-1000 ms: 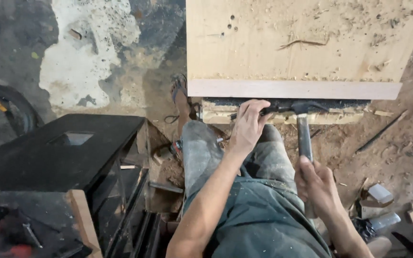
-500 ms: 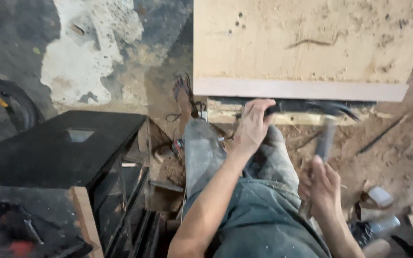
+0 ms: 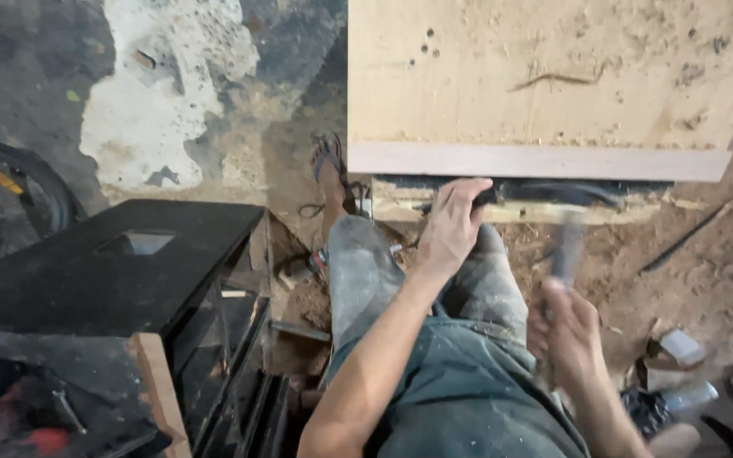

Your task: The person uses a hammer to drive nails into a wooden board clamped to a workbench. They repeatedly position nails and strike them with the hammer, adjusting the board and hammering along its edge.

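My left hand [image 3: 451, 225] reaches forward and presses its fingers on a dark strip [image 3: 553, 193] under the front edge of a large wooden board [image 3: 545, 76]. My right hand [image 3: 570, 335] grips the handle of a hammer [image 3: 567, 246], which is blurred and points up towards that strip, its head just below the edge. Both arms stretch over my knees in dusty grey trousers [image 3: 434, 339]. A pale wooden batten [image 3: 545, 212] lies beneath the dark strip.
A black cabinet [image 3: 103, 271] stands at the left, with a bicycle tyre [image 3: 19, 178] behind it. A sandalled foot [image 3: 328, 165] rests on the dusty floor. Sawdust, wood offcuts [image 3: 680, 346] and a plastic bottle [image 3: 689, 397] lie at the right.
The hammer has swung: upright a second ago, tilted back to the right half a second ago, now blurred near the strip. My left hand stays on the board's edge.
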